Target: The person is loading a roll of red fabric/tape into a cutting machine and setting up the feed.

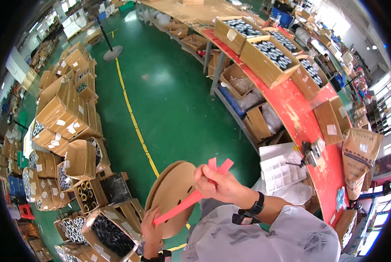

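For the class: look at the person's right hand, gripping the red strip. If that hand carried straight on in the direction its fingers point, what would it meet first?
The right hand points left, toward the round brown cardboard reel that the left hand steadies from below. It would probably meet the reel's face first, along the red strip, though depth between them is unclear.

The left hand (151, 227) shows only in part: its wrist is cut off by the lower edge, and its fingertips go behind the brown cardboard reel (171, 196). The red strip (191, 198) is partly hidden inside the right hand (215, 183), so how it runs through the grip cannot be told. The small tool (310, 153) on the red workbench (300, 118) is too small to identify.
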`<state>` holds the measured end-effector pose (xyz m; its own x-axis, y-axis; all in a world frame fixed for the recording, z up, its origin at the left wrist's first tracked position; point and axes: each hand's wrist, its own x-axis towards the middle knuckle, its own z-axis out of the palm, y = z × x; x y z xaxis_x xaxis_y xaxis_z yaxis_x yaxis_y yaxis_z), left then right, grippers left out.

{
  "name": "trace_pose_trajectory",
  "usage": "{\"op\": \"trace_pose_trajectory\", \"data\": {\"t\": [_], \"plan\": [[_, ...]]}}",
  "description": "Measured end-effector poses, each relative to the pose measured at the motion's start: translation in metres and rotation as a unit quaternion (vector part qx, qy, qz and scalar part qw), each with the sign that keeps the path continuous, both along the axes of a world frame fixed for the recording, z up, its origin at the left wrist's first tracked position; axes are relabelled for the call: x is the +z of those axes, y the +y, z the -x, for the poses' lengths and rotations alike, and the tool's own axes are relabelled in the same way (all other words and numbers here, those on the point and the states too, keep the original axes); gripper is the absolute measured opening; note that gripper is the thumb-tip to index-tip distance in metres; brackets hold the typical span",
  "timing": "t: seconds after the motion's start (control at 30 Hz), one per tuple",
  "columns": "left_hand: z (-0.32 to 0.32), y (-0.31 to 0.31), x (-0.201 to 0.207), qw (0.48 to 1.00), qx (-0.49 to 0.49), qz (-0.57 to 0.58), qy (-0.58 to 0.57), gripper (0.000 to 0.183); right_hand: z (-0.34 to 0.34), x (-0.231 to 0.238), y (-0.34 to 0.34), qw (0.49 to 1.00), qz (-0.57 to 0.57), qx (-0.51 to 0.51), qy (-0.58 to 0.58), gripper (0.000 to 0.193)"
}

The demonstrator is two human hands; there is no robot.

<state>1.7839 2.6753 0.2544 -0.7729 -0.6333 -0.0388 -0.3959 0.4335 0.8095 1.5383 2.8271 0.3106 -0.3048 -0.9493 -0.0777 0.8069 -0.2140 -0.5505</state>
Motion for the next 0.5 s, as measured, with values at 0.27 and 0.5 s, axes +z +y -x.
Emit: {"op": "trace_pose_trajectory", "data": {"t": [0.27, 0.5], "plan": [[0.062, -0.138, 0.016, 0.993, 0.053, 0.082, -0.062, 0.022, 0.097, -0.009, -0.123, 0.949, -0.19, 0.097, 0.232, 0.033], [0.158, -0.251, 0.048, 0.986, 0.132, 0.103, -0.007, 0.025, 0.145, -0.02, -0.256, 0.611, -0.199, 0.284, 0.712, 0.028]]}}
